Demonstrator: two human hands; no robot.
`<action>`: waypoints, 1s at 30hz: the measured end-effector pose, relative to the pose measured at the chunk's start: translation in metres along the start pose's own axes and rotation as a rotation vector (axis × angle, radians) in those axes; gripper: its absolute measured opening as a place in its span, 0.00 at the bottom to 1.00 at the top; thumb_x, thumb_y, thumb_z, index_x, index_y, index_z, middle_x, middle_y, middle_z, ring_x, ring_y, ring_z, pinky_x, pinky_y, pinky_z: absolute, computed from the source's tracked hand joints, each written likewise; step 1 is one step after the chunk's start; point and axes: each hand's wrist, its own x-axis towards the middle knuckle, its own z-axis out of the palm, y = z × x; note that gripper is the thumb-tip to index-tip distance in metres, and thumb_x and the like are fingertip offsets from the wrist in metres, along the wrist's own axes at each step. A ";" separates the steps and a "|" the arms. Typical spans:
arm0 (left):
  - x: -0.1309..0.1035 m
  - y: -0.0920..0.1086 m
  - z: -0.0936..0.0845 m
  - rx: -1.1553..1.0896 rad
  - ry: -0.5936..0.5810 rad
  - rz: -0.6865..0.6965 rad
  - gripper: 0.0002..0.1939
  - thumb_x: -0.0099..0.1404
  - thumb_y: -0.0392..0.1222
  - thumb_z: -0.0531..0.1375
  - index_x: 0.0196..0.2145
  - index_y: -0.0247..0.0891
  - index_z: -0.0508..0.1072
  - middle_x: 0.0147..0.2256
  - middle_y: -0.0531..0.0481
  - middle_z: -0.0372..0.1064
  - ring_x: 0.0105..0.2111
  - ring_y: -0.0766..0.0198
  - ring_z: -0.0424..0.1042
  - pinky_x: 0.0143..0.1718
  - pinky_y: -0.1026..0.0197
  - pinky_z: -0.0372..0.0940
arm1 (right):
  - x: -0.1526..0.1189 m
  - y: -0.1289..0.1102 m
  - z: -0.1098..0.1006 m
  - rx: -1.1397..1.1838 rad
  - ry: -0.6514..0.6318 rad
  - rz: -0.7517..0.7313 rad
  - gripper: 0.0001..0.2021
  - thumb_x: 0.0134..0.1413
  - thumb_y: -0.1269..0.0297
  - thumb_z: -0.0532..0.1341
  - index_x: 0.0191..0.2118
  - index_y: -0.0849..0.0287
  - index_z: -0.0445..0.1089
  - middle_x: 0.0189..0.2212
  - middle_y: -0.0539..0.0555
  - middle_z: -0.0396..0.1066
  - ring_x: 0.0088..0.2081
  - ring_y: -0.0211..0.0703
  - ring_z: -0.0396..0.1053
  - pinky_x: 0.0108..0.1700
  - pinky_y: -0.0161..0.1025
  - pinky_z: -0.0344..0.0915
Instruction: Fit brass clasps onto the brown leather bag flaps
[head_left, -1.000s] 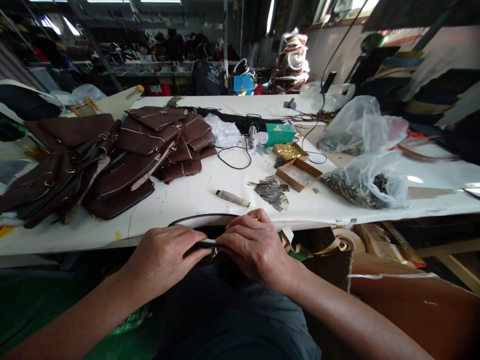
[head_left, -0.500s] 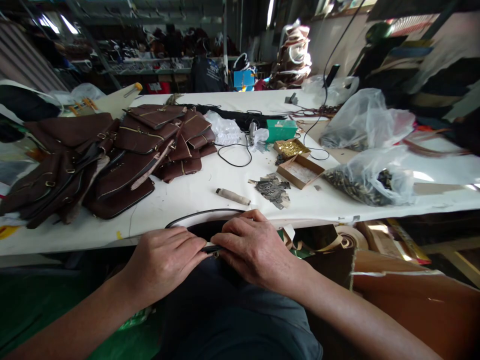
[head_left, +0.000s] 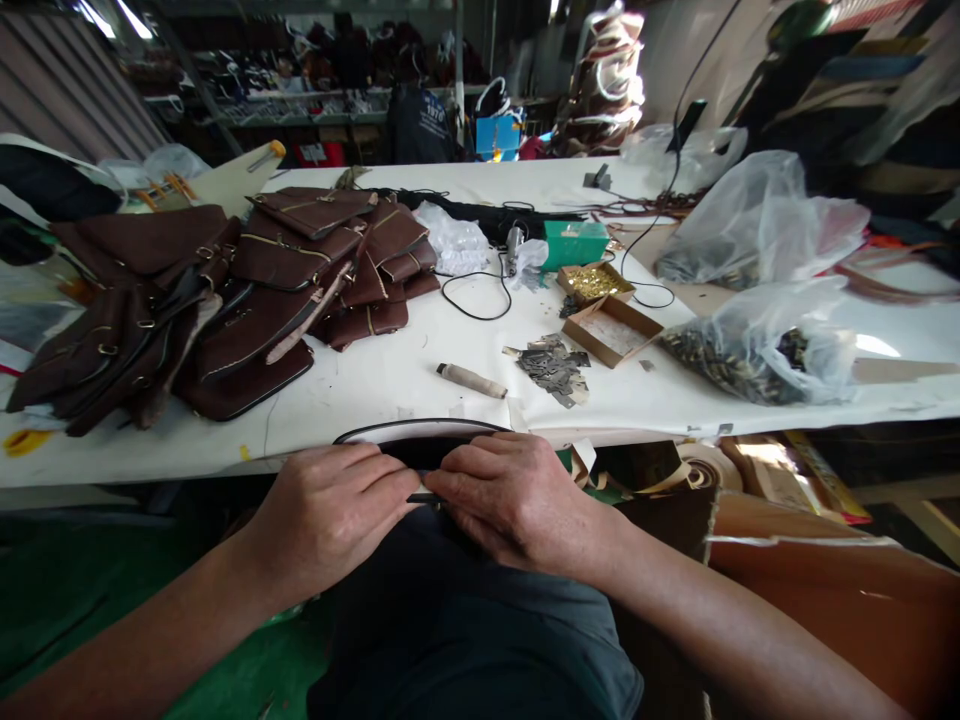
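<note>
A dark piece with a black-edged rim (head_left: 420, 424) lies at the table's front edge, above my lap. My left hand (head_left: 337, 510) is closed on its near edge. Fingers bent, my right hand (head_left: 517, 500) grips the same edge from the right, and the fingertips of both hands nearly meet. The part between the fingers is mostly hidden. Just beyond the hands, a wrapped tool handle (head_left: 472, 380) rests on the white table (head_left: 375, 385), with a pile of flat metal pieces (head_left: 551, 368) to its right.
Brown leather bags (head_left: 255, 330) are heaped at the left. Cardboard trays (head_left: 613, 330), one with gold-coloured parts (head_left: 592, 281), a green box (head_left: 574, 245) and plastic bags (head_left: 765, 340) of small parts stand on the right. An open carton (head_left: 817, 600) is below.
Both hands stay on the dark piece, with the right hand slightly further right. The camera view has shifted, so the table's contents appear higher in the picture.
</note>
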 end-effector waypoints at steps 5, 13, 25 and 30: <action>0.002 0.000 0.002 0.020 0.037 0.018 0.02 0.71 0.33 0.65 0.38 0.36 0.78 0.33 0.48 0.80 0.32 0.58 0.78 0.35 0.54 0.71 | -0.004 0.004 0.006 0.026 0.055 0.060 0.13 0.75 0.67 0.56 0.55 0.56 0.76 0.43 0.57 0.79 0.40 0.44 0.76 0.42 0.41 0.70; 0.006 0.005 0.008 0.005 0.079 -0.066 0.03 0.72 0.34 0.66 0.43 0.37 0.76 0.38 0.50 0.82 0.36 0.59 0.81 0.41 0.56 0.71 | -0.019 0.007 0.016 0.060 0.268 0.108 0.12 0.71 0.71 0.62 0.54 0.57 0.77 0.40 0.55 0.82 0.38 0.44 0.78 0.40 0.41 0.68; -0.008 -0.014 0.012 -0.069 0.136 -0.237 0.02 0.73 0.40 0.66 0.41 0.41 0.77 0.36 0.54 0.83 0.32 0.63 0.82 0.37 0.61 0.70 | -0.004 0.011 0.023 0.154 0.426 0.219 0.12 0.69 0.63 0.67 0.56 0.55 0.76 0.49 0.59 0.80 0.51 0.52 0.77 0.55 0.48 0.71; -0.018 -0.004 -0.022 0.233 0.142 -0.164 0.02 0.72 0.37 0.66 0.42 0.41 0.79 0.35 0.53 0.83 0.31 0.61 0.81 0.37 0.58 0.68 | 0.012 -0.016 0.044 0.608 0.553 0.443 0.10 0.63 0.58 0.72 0.46 0.56 0.79 0.43 0.56 0.80 0.46 0.48 0.78 0.53 0.45 0.72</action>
